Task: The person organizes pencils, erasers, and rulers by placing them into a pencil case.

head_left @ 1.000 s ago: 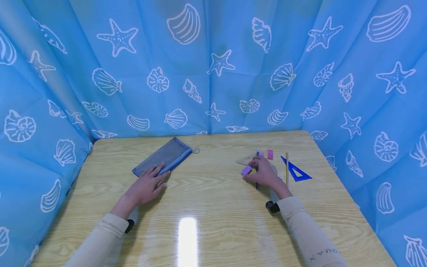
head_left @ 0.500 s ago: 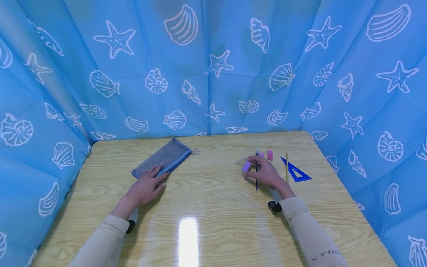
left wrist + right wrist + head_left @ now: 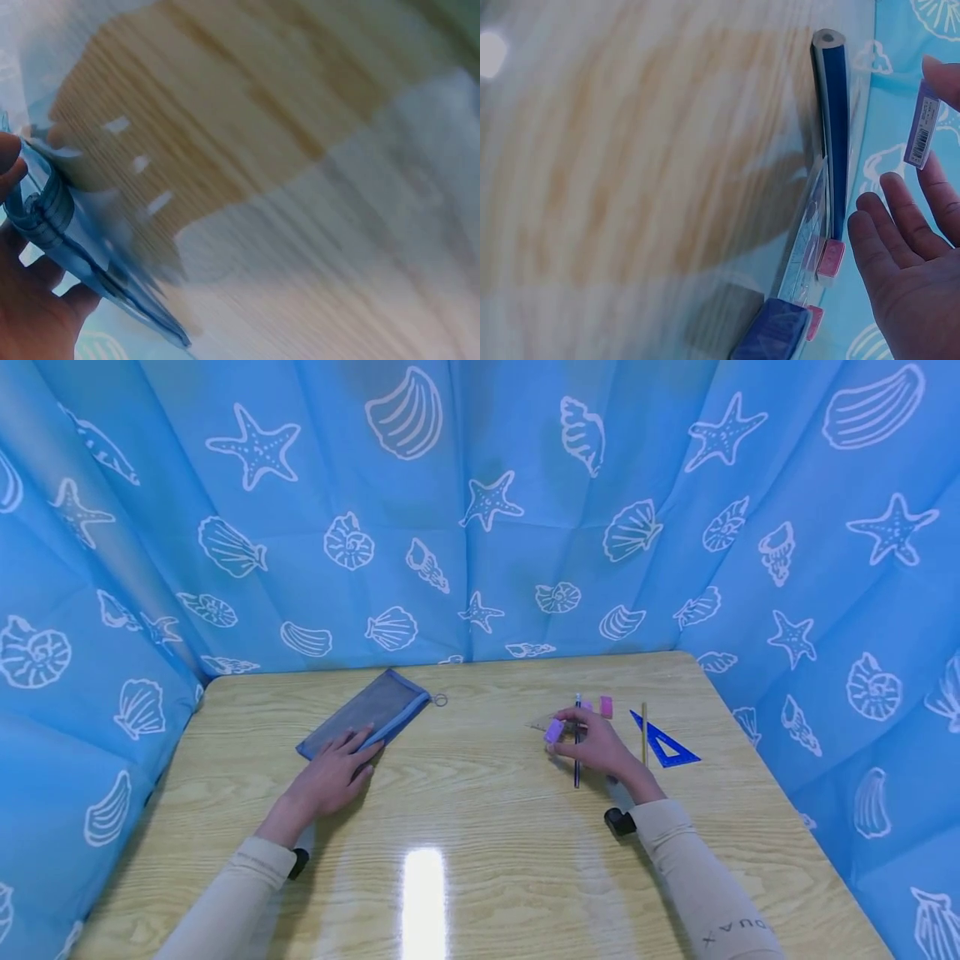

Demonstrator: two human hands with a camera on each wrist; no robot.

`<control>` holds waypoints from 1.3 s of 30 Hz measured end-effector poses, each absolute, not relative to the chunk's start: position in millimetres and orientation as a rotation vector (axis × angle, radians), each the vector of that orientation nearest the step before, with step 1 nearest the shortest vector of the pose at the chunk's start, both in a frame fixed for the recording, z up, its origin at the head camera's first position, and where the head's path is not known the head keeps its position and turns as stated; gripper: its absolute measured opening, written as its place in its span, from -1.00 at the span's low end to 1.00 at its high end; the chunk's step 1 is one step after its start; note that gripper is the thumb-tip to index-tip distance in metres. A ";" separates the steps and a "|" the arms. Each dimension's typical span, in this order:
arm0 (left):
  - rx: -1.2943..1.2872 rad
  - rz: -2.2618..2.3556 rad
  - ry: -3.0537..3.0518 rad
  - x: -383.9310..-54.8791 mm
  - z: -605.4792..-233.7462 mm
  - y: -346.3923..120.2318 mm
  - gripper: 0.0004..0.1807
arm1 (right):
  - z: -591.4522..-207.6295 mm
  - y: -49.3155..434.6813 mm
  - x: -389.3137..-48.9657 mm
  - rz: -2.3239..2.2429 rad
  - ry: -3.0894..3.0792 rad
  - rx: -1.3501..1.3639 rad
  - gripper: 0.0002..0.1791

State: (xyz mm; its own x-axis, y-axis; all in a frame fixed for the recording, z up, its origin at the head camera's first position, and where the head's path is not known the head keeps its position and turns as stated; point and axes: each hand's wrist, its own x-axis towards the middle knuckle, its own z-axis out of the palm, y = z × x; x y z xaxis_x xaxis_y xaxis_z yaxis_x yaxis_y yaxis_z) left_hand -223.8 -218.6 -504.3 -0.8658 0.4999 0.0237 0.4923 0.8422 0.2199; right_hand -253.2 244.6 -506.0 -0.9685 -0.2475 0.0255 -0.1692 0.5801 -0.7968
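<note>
My left hand [image 3: 335, 782] rests on a blue-edged mesh pencil case [image 3: 360, 710], fingers stretched across its near end. In the left wrist view, its zipper edge [image 3: 49, 214] lies beside the fingers. My right hand [image 3: 596, 747] pinches a purple eraser [image 3: 554, 732] between thumb and forefinger. The right wrist view shows the eraser [image 3: 922, 124] raised off the table, barcode label visible, with the other fingers loose. Below that hand lie a dark pencil [image 3: 577, 770] and a clear drawing tool [image 3: 540, 723], partly hidden by the hand.
Two pink blocks [image 3: 606, 707] lie beyond my right hand. A blue set square [image 3: 671, 749] and a gold-coloured pencil [image 3: 644, 735] are to its right. A dark blue block [image 3: 772, 330] shows in the right wrist view. A blue shell-print curtain [image 3: 480, 527] borders the wooden table [image 3: 480, 793].
My right hand has lifted the purple eraser slightly and tilted it more upright. My left hand has stayed on the pencil case. The head view has shifted a little.
</note>
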 end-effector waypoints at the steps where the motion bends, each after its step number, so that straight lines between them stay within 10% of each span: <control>1: 0.800 0.361 2.982 -224.1 -504.3 -218.0 -0.46 | -505.6 244.7 -253.7 -1.355 2.708 -0.351 -0.42; 39: 0.666 0.471 3.022 -235.5 -480.1 -202.3 -0.55 | -493.6 232.6 -256.3 -1.371 2.668 -0.421 -0.41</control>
